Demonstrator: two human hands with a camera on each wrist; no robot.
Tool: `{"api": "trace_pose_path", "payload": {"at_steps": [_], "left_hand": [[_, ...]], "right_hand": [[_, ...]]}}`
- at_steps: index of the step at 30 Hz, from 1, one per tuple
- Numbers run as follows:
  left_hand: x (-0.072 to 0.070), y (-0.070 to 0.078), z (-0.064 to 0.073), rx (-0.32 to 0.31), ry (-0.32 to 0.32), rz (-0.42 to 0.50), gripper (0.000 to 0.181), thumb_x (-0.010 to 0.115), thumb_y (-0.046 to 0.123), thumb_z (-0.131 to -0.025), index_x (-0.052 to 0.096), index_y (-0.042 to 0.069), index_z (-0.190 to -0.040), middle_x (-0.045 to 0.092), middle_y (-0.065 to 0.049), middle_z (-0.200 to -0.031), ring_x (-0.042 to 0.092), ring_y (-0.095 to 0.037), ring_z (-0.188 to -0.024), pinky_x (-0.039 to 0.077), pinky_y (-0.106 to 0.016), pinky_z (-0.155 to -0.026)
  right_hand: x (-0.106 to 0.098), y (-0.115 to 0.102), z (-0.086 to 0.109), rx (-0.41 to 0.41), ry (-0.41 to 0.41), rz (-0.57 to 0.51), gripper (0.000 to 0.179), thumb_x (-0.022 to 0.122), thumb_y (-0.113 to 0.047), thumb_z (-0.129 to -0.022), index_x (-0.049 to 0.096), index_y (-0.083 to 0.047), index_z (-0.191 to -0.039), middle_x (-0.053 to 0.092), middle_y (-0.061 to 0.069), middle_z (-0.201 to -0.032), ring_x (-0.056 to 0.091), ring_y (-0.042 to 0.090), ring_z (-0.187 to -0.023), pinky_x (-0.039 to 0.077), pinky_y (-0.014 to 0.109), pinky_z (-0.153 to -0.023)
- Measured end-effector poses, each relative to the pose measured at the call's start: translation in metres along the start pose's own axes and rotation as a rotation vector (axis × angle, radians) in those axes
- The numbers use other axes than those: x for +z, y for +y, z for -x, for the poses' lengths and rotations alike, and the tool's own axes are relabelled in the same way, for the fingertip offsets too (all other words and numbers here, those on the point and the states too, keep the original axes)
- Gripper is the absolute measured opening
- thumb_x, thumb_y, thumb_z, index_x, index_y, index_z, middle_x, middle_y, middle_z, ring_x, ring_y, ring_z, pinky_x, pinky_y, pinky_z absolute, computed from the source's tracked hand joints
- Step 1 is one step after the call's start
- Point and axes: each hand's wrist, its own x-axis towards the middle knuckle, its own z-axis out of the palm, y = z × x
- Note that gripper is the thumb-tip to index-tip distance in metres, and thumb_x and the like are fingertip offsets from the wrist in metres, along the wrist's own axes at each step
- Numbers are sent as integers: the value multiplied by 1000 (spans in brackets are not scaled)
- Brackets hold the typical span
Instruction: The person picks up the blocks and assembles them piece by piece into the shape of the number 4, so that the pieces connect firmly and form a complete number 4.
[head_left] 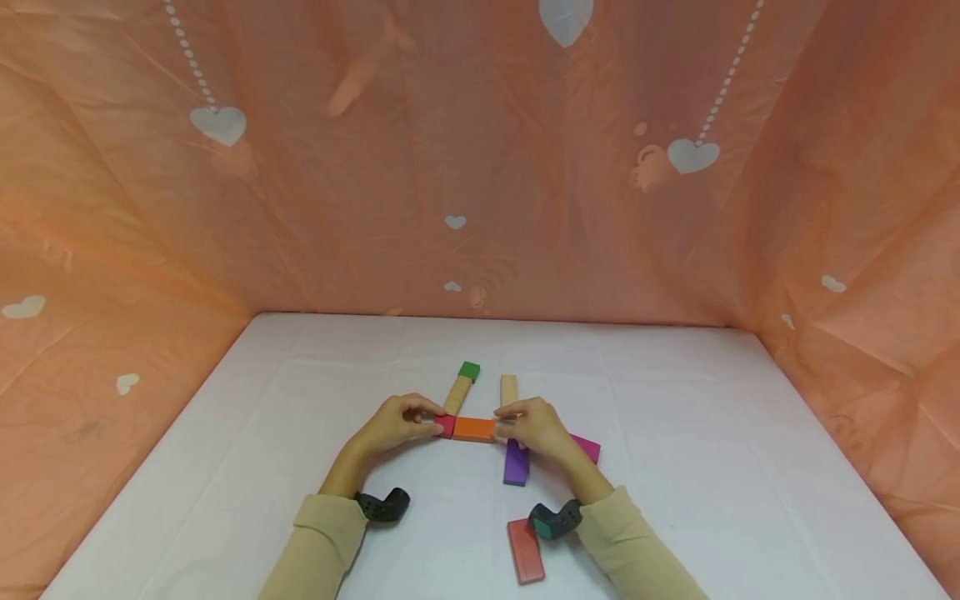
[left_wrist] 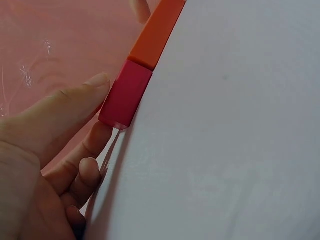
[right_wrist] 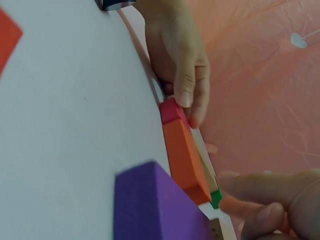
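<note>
My left hand [head_left: 397, 423] pinches a red block [left_wrist: 126, 95] between thumb and fingers. End to end with it lies an orange block [head_left: 474, 430], to its right. At the orange block's right end is my right hand [head_left: 534, 425], thumb and fingers extended, gripping nothing that I can see. A purple block [head_left: 516, 463] lies just below the right hand. Behind the row stretch two natural wood blocks, the left one [head_left: 457, 395] tipped by a green block [head_left: 469, 371], the right one [head_left: 508, 388] partly behind the right hand.
A magenta block [head_left: 587, 448] lies partly behind the right forearm. Near the front, a salmon-red block [head_left: 525, 552] sits beside the right wrist camera [head_left: 555, 521]. White cloth covers the table [head_left: 675, 400]; an orange curtain [head_left: 480, 167] encloses its back and sides.
</note>
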Motion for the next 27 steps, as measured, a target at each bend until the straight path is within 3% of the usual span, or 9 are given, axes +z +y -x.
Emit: {"api": "trace_pose_path", "payload": {"at_steps": [3,7,11,17,27], "left_hand": [[1,-1,0,3,5,3,25,75,18,-83,73,6,-105,64,-14,-98,46,-12,-81,38,-19,-70],[2,-2,0,-2,18,4,24,75,18,-82,74,6,-104,64,-14,-98,46,-11,-80,38,-19,-70],[2,-1,1,-11,20,14,25,75,17,-82,74,5,-104,64,-15,-98,45,-12,-80,37,-19,-70],[2,0,0,-37,15,19,26,76,19,-82,74,6,-104,63,-13,-97,45,-13,-80,37,-20,-69],[2,0,0,-47,12,18,25,76,19,-82,74,8,-104,62,-8,-95,45,-12,-79,37,-20,-69]], "right_hand": [[-7,2,1,-42,-4,3,30,73,-12,-82,72,-2,-110,55,1,-60,42,7,-49,35,20,-51],[-16,4,3,-71,16,15,30,73,-13,-81,72,-3,-110,42,-6,-54,38,7,-51,31,19,-48],[-24,8,4,-89,15,21,32,74,-13,-80,71,-2,-111,42,-6,-55,36,7,-51,28,19,-45],[-35,18,5,-160,-21,58,32,75,-15,-81,72,0,-109,46,-5,-61,40,9,-59,31,19,-52],[-50,31,0,-232,-92,16,31,75,-13,-80,71,3,-107,53,-2,-63,41,4,-57,35,19,-54]]}}
